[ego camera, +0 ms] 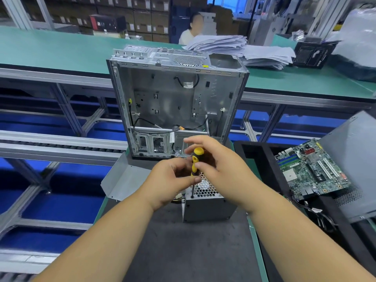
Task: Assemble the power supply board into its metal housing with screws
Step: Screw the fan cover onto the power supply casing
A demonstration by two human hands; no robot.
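While both hands grip the screwdriver, its tip seemingly touches the housing just below.

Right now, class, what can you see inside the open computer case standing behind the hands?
Inside the computer case: bare metal panels, black cables looping near the bottom, one with a yellow end at left. The right hand covers the lower right corner.

We can't read any words or numbers here. The white sticker on the cable inside the computer case is too blurry. The black box on the far green table has white marks, but we cannot make them out. The green circuit board has print too tiny to read.
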